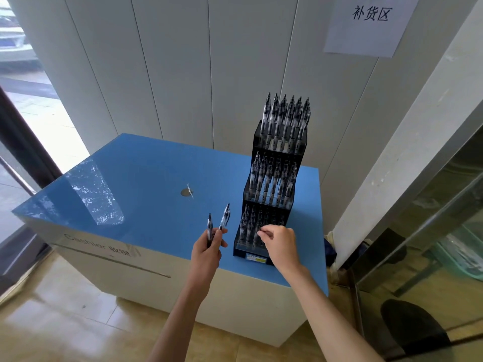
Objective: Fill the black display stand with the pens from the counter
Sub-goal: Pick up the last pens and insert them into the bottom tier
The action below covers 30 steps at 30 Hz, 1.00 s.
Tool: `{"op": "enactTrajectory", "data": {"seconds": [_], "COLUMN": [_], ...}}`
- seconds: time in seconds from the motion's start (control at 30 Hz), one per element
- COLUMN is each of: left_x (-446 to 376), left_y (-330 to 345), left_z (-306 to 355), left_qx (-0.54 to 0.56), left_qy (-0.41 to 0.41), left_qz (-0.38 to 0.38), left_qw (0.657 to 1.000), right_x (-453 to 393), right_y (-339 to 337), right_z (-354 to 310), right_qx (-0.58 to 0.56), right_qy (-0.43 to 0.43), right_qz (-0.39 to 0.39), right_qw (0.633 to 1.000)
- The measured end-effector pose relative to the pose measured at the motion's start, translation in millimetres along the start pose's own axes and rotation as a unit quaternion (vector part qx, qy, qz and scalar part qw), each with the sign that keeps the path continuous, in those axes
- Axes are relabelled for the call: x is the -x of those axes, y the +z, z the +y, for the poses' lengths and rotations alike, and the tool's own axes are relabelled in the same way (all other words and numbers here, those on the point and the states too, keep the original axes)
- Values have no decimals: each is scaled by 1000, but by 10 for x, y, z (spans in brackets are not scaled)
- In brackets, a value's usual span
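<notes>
Both forearms reach in from the near edge of the view toward the black display stand [271, 205], which sits upright on the right half of the blue table [146, 178]. Right hand [281, 242] is at the stand's lowest tier, its grip pinched at the fingertips on what appears to be a pen being seated among those already there; the pen itself is too dark against the stand to confirm. Left hand [209, 249] hovers just beside the stand's lower left corner, its grip closed round two pens [218, 226] that point up and away, fanned slightly apart. Upper and middle tiers read as full, with pens standing in close rows; the bottom tier is well stocked, though open slots cannot be counted. No loose pens are visible on the table top. Judgement: the task is in its closing stage, with the lowest tier being filled. The next move calls for the right hand to release, take one pen from the left hand and lower it tip-down into a free slot without knocking its neighbours. A small round metal fitting [187, 192] is set in the table near its centre, well apart from the stand. The table front carries a "Cashier" label [98, 246]. Behind stands a white panelled wall [183, 61] with a paper sign [368, 22]; glazing lies to the left, a glass cabinet [431, 218] to the right, and a glossy tiled floor [65, 322] below.
</notes>
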State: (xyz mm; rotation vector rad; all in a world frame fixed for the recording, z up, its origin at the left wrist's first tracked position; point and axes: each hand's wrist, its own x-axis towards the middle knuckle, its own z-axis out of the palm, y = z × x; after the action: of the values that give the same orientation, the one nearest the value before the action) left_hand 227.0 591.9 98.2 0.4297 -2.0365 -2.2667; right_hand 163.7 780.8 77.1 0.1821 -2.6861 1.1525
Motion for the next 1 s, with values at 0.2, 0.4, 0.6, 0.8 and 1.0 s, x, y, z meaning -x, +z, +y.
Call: {"op": "enactTrajectory", "data": {"seconds": [0.2,0.4,0.6,0.8,1.0], "left_x": [-9,11,45,24,-90], "left_y": [71,257,403,418,273], "left_z": [62,123,96,57,9], "left_qx": [13,10,-20,-33,-112], "left_qy": [8,29,33,20,4], "left_qz": [-13,-38,-90,-102,-45], "left_qw": [1000,999,995,994,993], "right_x": [-4,-34,-8,-44,-162], "right_y": [-198,-499,-587,-635,-673], "right_z": [-96,-388,-438,-404,-265], "right_qx": [-61,-328,-417,-435,-393], "right_qy": [9,95,131,144,130], "right_qz": [16,-108,-87,-65,19], "right_qw": [998,934,895,887,910]}}
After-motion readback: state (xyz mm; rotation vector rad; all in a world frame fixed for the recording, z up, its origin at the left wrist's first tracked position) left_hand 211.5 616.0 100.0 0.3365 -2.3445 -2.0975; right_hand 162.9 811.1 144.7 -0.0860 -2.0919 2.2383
